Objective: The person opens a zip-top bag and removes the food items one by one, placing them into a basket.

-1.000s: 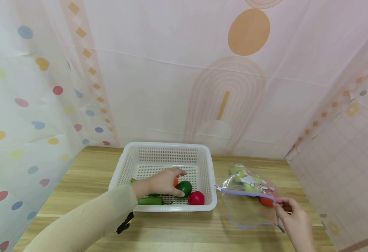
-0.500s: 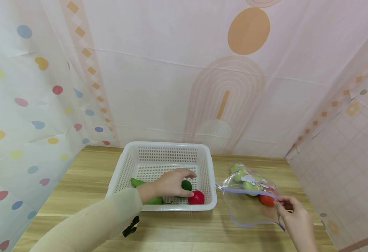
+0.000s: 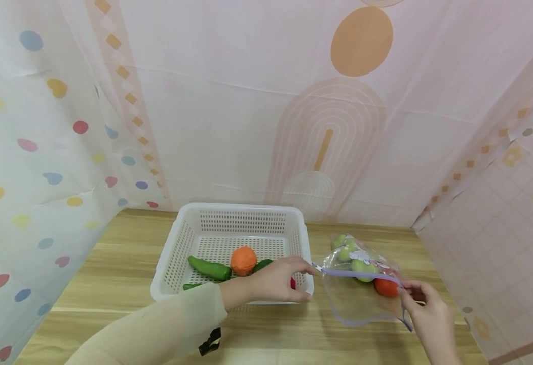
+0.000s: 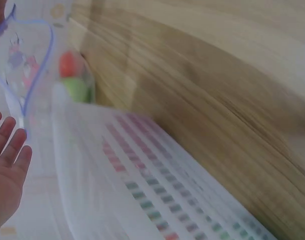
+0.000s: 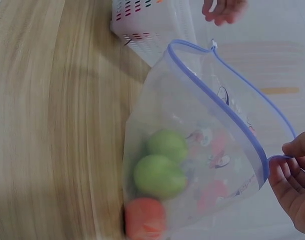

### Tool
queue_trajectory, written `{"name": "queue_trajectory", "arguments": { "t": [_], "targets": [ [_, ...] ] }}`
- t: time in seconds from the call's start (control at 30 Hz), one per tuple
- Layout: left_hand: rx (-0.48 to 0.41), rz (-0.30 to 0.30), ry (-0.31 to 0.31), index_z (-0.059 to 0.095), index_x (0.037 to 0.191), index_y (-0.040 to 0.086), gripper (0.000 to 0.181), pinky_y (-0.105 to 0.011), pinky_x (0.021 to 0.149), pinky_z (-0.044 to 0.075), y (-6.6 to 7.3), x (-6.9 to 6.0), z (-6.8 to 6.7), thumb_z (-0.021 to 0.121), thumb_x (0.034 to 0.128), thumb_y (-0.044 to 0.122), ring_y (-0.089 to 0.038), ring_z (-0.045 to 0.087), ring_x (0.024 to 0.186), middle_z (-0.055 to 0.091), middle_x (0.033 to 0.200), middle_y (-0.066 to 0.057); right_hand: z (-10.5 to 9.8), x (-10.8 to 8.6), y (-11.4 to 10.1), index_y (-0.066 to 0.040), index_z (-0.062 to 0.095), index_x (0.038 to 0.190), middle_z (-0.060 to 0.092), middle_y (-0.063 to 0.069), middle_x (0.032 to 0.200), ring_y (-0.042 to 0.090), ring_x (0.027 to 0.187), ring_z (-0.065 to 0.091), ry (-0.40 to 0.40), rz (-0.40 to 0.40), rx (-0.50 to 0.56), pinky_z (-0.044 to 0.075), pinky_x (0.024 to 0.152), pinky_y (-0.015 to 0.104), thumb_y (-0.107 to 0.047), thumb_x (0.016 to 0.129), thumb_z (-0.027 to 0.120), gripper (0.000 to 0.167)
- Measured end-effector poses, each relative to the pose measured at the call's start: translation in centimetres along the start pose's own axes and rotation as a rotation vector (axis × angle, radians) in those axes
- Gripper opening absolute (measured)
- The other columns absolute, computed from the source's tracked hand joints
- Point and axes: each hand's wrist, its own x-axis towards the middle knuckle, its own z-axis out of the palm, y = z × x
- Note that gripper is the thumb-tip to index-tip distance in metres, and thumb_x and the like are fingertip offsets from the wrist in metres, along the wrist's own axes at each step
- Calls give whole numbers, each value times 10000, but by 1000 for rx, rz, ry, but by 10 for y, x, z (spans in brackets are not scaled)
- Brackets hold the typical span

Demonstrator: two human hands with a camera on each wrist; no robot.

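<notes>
My right hand point(image 3: 430, 309) pinches the purple-edged mouth of a clear zip bag point(image 5: 212, 100) at its right corner. In the right wrist view the bag's mouth gapes, with green fruits point(image 5: 160, 175) and a red-orange tomato-like one point(image 5: 145, 218) inside. My left hand point(image 3: 277, 280) reaches over the right side of the white basket point(image 3: 243, 208), its fingertips near the bag's white slider point(image 3: 318, 268). In the left wrist view its fingers point(image 4: 13, 145) are spread and hold nothing. A red round item point(image 3: 293, 283) in the basket is mostly hidden by this hand.
Inside the basket lie a green pepper point(image 3: 209, 267), an orange round item point(image 3: 243, 260) and a dark green item point(image 3: 263, 264). The wooden table point(image 3: 266, 334) meets patterned curtains point(image 3: 230, 126) at the back and sides. A black strap point(image 3: 210, 342) hangs under the left sleeve.
My left hand has moved right across the basket toward the bag's slider, uncovering the pepper and the orange item. The right hand stays at the bag's corner.
</notes>
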Motion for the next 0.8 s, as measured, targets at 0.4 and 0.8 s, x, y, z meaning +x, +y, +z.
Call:
{"name": "queue_trajectory", "arguments": {
  "t": [0.4,0.8],
  "targets": [
    [22,184,11,626,1182,150,375,-160,944,381,27,31,28,648,856,333,-48,542,1103,631,1154,37,0,1,-4,-30,668,956,679,92,842,-112,677,500,33,-23,44,420,536,141,-105,818,701,161],
    [70,166,54,588,1238,109,422,-85,870,381,44,55,59,640,855,276,-25,567,1012,640,1096,13,-4,3,-8,-27,665,957,670,75,834,-88,677,509,29,-20,25,419,554,133,-123,825,692,166]
  ]
}}
